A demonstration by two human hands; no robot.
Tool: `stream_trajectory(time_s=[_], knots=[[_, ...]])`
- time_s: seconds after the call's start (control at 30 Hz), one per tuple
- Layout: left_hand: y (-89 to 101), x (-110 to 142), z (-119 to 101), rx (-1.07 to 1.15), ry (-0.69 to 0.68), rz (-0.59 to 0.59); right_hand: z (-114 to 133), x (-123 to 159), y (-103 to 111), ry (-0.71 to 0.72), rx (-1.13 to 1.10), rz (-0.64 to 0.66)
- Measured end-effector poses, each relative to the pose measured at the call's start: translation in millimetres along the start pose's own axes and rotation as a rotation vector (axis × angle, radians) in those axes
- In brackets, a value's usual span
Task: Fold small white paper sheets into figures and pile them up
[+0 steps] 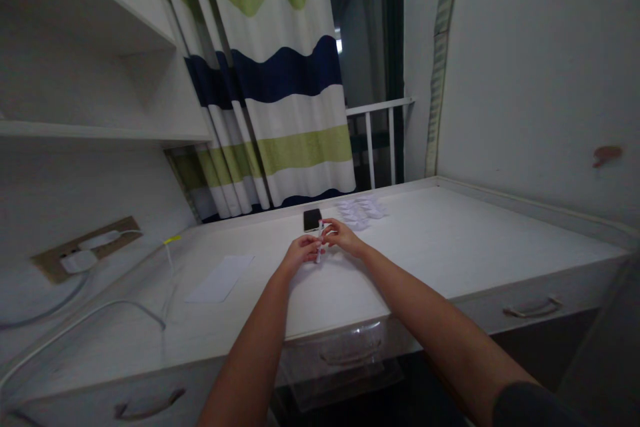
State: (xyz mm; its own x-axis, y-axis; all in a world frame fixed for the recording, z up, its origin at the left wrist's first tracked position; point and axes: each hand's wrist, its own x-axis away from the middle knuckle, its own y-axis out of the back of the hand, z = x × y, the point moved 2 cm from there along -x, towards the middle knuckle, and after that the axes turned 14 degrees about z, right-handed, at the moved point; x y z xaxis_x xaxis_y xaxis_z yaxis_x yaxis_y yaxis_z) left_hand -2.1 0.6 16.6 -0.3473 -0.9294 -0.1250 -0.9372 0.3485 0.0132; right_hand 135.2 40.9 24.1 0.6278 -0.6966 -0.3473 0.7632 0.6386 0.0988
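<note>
Both my hands meet over the middle of the white desk (425,247). My left hand (300,252) and my right hand (341,235) are closed in a pinch on a small white stick-like object (319,248) with a red mark near its top, held upright between them. What it is stays too small to tell. Just behind the hands lies a dark phone (312,219), flat on the desk. A heap of small white paper pieces (361,210) sits to the right of the phone.
A white sheet of paper (220,278) lies on the desk to the left. A wall socket with a white plug (83,255) feeds cables (125,307) across the left side. Striped curtains (280,93) hang behind; shelves (90,130) at left; drawers (533,309) below.
</note>
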Motion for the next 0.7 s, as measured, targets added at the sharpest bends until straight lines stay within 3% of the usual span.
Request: stream_trajectory(time_s=[0.43, 0.7], knots=[[5.2, -3.5, 3.2, 0.038, -0.054, -0.085, -12.6, -6.5, 4.4, 0.028, 0.058, -0.081], [5.9, -3.1, 1.8, 0.025, -0.072, -0.095, -10.6, -5.8, 3.7, 0.069, 0.166, -0.042]])
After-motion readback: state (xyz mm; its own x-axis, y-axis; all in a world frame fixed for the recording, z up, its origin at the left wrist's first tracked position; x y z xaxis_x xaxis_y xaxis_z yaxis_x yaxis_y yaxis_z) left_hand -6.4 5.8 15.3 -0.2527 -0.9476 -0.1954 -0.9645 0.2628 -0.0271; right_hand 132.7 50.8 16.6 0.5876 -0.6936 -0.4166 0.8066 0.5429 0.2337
